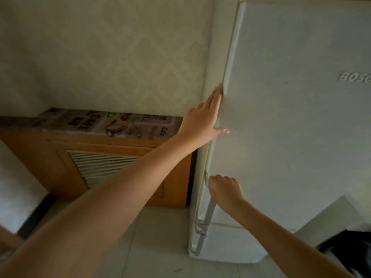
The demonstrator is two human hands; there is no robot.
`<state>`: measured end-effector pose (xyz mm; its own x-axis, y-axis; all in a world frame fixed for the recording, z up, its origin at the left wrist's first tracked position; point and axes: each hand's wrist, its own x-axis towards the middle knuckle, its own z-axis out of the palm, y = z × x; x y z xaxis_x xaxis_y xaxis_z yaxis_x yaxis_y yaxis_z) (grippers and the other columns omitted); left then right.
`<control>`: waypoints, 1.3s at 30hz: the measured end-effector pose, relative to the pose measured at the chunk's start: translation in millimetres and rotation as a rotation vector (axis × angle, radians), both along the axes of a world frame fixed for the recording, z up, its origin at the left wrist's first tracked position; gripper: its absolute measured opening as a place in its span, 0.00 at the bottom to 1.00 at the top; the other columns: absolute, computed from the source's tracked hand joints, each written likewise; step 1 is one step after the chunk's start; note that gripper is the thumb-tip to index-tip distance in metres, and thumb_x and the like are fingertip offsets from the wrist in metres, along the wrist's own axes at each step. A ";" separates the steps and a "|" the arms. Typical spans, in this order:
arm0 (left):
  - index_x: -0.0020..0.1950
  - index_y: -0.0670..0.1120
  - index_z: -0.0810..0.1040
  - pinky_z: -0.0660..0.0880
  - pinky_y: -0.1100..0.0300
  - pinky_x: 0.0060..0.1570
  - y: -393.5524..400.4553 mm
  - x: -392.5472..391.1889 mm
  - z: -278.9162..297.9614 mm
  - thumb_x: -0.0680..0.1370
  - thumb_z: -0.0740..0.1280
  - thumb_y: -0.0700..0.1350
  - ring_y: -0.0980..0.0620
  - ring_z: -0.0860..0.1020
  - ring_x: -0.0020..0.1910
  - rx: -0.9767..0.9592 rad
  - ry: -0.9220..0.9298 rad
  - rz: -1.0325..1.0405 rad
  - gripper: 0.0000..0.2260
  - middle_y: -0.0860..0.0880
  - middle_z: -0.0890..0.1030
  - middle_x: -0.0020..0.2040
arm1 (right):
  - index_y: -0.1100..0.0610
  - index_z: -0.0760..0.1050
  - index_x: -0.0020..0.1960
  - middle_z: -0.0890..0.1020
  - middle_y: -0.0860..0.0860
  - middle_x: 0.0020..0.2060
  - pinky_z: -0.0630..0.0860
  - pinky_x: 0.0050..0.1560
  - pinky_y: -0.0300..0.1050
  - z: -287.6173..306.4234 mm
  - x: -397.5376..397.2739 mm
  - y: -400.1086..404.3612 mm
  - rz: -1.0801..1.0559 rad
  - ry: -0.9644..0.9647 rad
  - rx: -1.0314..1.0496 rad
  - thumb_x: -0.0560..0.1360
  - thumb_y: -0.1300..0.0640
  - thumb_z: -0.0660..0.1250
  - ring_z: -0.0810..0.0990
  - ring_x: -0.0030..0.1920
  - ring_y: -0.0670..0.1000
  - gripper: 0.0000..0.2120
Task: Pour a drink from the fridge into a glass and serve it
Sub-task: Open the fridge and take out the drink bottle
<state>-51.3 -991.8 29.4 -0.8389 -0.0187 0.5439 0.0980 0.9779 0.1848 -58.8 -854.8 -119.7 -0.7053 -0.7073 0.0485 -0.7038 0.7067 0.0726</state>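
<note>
Fridge (291, 137) fills the right side, white, its upper door shut or nearly so. My right hand (225, 189) curls round the grey vertical handle (210, 207) on the door's left edge, low down. My left hand (202, 119) lies higher on that edge, fingers straight along the seam, thumb pressed flat on the door face. Left of the fridge, against the patterned wall (120, 53), stands a wooden cabinet (50, 157) with a slatted vent and a printed cover (112, 122) on top.

The pale tiled floor (156, 237) bears the fridge (291, 137) and a wooden cabinet (50, 157).
</note>
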 end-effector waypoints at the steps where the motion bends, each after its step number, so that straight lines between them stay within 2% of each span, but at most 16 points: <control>1: 0.76 0.43 0.41 0.78 0.52 0.50 0.7 -6.8 5.5 0.70 0.69 0.62 0.45 0.76 0.60 0.054 -0.003 -0.027 0.50 0.45 0.52 0.78 | 0.58 0.73 0.48 0.79 0.52 0.42 0.67 0.36 0.43 -0.2 -2.6 -1.7 -0.010 -0.021 0.017 0.77 0.61 0.60 0.77 0.38 0.52 0.04; 3: 0.76 0.42 0.40 0.79 0.54 0.44 3.2 -17.0 11.1 0.71 0.68 0.63 0.45 0.80 0.53 0.143 0.019 -0.046 0.49 0.41 0.59 0.75 | 0.58 0.73 0.49 0.79 0.53 0.43 0.70 0.36 0.45 -1.7 -6.8 -3.4 -0.020 -0.067 0.028 0.76 0.63 0.61 0.79 0.41 0.54 0.04; 6: 0.76 0.38 0.47 0.78 0.52 0.41 3.2 -25.7 8.6 0.69 0.70 0.61 0.42 0.81 0.47 0.163 0.121 -0.033 0.49 0.41 0.73 0.66 | 0.58 0.73 0.51 0.78 0.53 0.45 0.75 0.41 0.47 -3.2 -9.6 -4.3 -0.074 -0.128 -0.005 0.75 0.64 0.62 0.80 0.43 0.55 0.06; 9: 0.75 0.38 0.51 0.78 0.49 0.40 0.6 -30.3 5.5 0.68 0.72 0.60 0.40 0.81 0.45 0.178 0.160 -0.059 0.48 0.41 0.75 0.63 | 0.58 0.73 0.51 0.77 0.53 0.46 0.72 0.40 0.46 -4.0 -5.1 -7.1 -0.151 -0.153 -0.036 0.73 0.66 0.63 0.79 0.44 0.55 0.08; 13: 0.73 0.42 0.58 0.79 0.51 0.43 -4.0 -32.7 -1.3 0.67 0.74 0.57 0.43 0.81 0.50 0.291 0.170 -0.140 0.42 0.42 0.71 0.69 | 0.58 0.74 0.49 0.78 0.53 0.46 0.71 0.40 0.45 -7.9 0.4 -13.9 -0.235 -0.149 -0.091 0.73 0.66 0.64 0.79 0.44 0.55 0.07; 18: 0.73 0.41 0.60 0.77 0.56 0.47 -7.2 -28.4 -10.6 0.68 0.76 0.50 0.45 0.77 0.59 0.309 0.265 -0.213 0.40 0.44 0.61 0.75 | 0.59 0.74 0.49 0.78 0.54 0.47 0.72 0.40 0.47 -9.5 8.8 -20.2 -0.334 -0.133 -0.163 0.75 0.63 0.63 0.79 0.46 0.56 0.04; 20: 0.73 0.40 0.59 0.74 0.57 0.52 -6.9 -29.5 -10.3 0.66 0.77 0.48 0.45 0.71 0.66 0.302 0.290 -0.221 0.41 0.44 0.60 0.75 | 0.59 0.75 0.49 0.78 0.54 0.47 0.71 0.40 0.47 -8.5 11.4 -23.6 -0.381 -0.142 -0.184 0.76 0.62 0.63 0.78 0.47 0.56 0.04; 24: 0.72 0.37 0.59 0.65 0.63 0.59 -4.5 -30.5 -10.5 0.67 0.77 0.46 0.44 0.65 0.70 0.306 0.311 -0.242 0.41 0.41 0.60 0.75 | 0.61 0.76 0.49 0.79 0.56 0.47 0.73 0.42 0.47 -0.2 11.8 -29.2 -0.451 -0.195 -0.197 0.74 0.64 0.62 0.78 0.48 0.56 0.06; 26: 0.72 0.36 0.59 0.61 0.63 0.64 -3.0 -28.7 -11.4 0.67 0.76 0.46 0.44 0.62 0.72 0.310 0.315 -0.249 0.40 0.40 0.58 0.75 | 0.61 0.76 0.48 0.80 0.56 0.46 0.74 0.42 0.47 3.0 13.1 -27.3 -0.451 -0.227 -0.212 0.75 0.63 0.62 0.78 0.47 0.56 0.05; 28: 0.72 0.35 0.59 0.60 0.61 0.67 -0.4 -22.0 -12.6 0.66 0.76 0.47 0.44 0.62 0.72 0.312 0.335 -0.270 0.41 0.39 0.59 0.75 | 0.60 0.76 0.46 0.79 0.55 0.44 0.71 0.40 0.45 3.7 19.5 -19.3 -0.420 -0.230 -0.212 0.76 0.61 0.63 0.78 0.45 0.55 0.04; 30: 0.71 0.34 0.59 0.62 0.61 0.68 4.2 -8.8 -14.7 0.65 0.77 0.48 0.44 0.64 0.71 0.298 0.356 -0.329 0.42 0.38 0.61 0.74 | 0.59 0.76 0.46 0.79 0.53 0.44 0.73 0.41 0.44 2.0 32.7 -6.1 -0.380 -0.212 -0.199 0.77 0.57 0.63 0.78 0.43 0.52 0.07; 33: 0.71 0.34 0.59 0.70 0.63 0.61 14.7 13.3 -20.0 0.66 0.77 0.47 0.44 0.72 0.66 0.339 0.331 -0.467 0.42 0.40 0.67 0.71 | 0.57 0.76 0.46 0.79 0.50 0.42 0.71 0.42 0.40 -0.3 57.3 17.7 -0.356 -0.210 -0.173 0.77 0.51 0.62 0.77 0.40 0.49 0.10; 34: 0.70 0.35 0.62 0.71 0.66 0.56 18.6 20.6 -20.4 0.65 0.78 0.47 0.44 0.76 0.61 0.374 0.324 -0.507 0.40 0.41 0.72 0.67 | 0.56 0.76 0.45 0.79 0.49 0.42 0.70 0.41 0.39 0.5 65.0 25.5 -0.358 -0.219 -0.167 0.77 0.50 0.63 0.77 0.39 0.48 0.10; 36: 0.63 0.39 0.64 0.68 0.76 0.47 24.6 32.5 -18.3 0.64 0.78 0.48 0.48 0.81 0.45 0.432 0.334 -0.597 0.35 0.47 0.79 0.52 | 0.55 0.78 0.47 0.80 0.49 0.43 0.71 0.43 0.40 4.5 80.0 40.7 -0.356 -0.221 -0.120 0.77 0.49 0.63 0.78 0.40 0.48 0.10; 38: 0.62 0.41 0.63 0.64 0.82 0.39 28.4 42.8 -15.4 0.63 0.78 0.51 0.56 0.75 0.32 0.415 0.346 -0.691 0.36 0.53 0.75 0.42 | 0.52 0.78 0.53 0.82 0.48 0.45 0.74 0.48 0.43 12.3 99.5 57.2 -0.362 -0.151 -0.098 0.76 0.46 0.63 0.80 0.43 0.49 0.12; 39: 0.63 0.40 0.64 0.66 0.80 0.36 29.6 45.7 -15.6 0.64 0.77 0.53 0.57 0.73 0.30 0.384 0.336 -0.727 0.36 0.52 0.75 0.41 | 0.51 0.77 0.55 0.83 0.48 0.47 0.74 0.51 0.44 17.2 109.5 64.5 -0.367 -0.085 -0.138 0.75 0.45 0.64 0.80 0.45 0.49 0.14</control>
<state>-5.6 -962.2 13.8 -0.5112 0.2248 0.8295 0.7790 0.5288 0.3368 50.7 -790.2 -102.6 -0.9155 -0.3984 0.0561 -0.4020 0.9114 -0.0883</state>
